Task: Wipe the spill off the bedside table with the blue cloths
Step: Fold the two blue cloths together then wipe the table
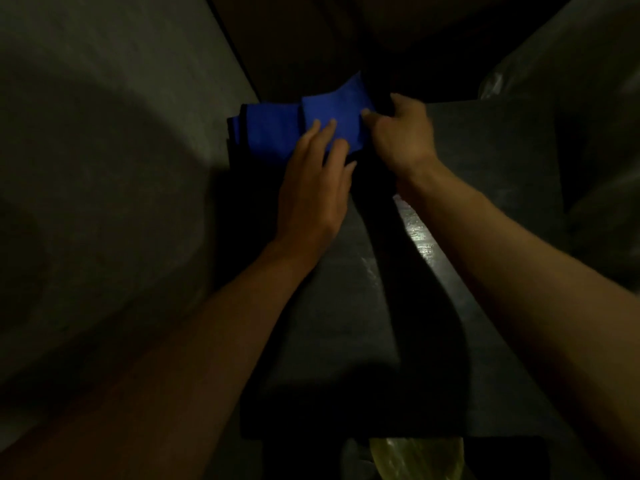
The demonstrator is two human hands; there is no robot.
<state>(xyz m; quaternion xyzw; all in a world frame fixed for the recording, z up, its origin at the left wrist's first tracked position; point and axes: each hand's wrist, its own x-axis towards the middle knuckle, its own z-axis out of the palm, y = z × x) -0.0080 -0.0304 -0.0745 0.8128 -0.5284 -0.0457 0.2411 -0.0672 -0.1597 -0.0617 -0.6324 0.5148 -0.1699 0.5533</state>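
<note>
Plain vivid blue is seen on the cloths [273, 133] beneath the left hand [313, 192], dark grey on the worktop [485, 150] around it, pale yellow on the bag [415, 459] far behind it.

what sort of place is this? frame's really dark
Probably a dim bedroom corner, though little confirms it: a dark table beside a plain grey surface, blue cloths under the left hand and gripped by the right hand, a wet sheen on the tabletop.

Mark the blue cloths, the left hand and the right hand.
blue cloths [270, 133]: head view, bare blue face left of the fingers.
left hand [311, 192]: head view, back of the hand.
right hand [402, 133]: head view, back of the hand, above the wrist.
</note>
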